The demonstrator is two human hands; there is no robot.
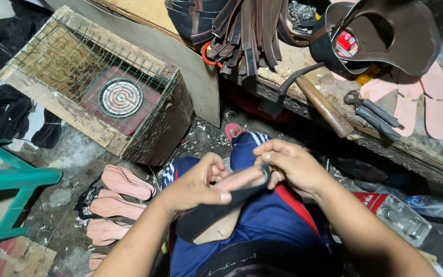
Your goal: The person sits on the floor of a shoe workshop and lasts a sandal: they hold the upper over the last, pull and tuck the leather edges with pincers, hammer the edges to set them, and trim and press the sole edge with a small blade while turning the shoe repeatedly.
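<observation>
Both hands are working over the lap, and the left hand (197,185) is gripping a shoe sole (216,210), its fingers (216,169) curling round the upper edge while the thumb is pressing flat on the black face; so those fingers are clamped on the sole. The right hand (292,166) is meeting it from the other side, its fingers (268,154) bunching together and pinching the sole's far tip; they are closed on it too. The sole itself is lying slantwise between the two hands, black on top with a tan underside showing below the left fingers, its lower end resting on the blue trousers (267,218).

Left of the left fingers and lower down, pink insoles (126,182) are lying in a loose row on the floor; further left still, a green stool (11,184) is standing. Above the left fingers, well apart, a wooden box (152,128) is sitting with wire mesh over it and a round coil heater (121,97) inside.

Above the right fingers, the surface (426,149) is carrying a hammer (319,100) with a wooden handle, and just right of that a pair of dark pliers (375,110); a bundle of brown straps (242,31) is hanging over the edge; a dark leather upper (401,31) is lying beyond the hammer, with pink sole cut-outs (426,97) beside the pliers. Below and right of the right hand, a clear plastic tray (403,218) is lying on the floor.
</observation>
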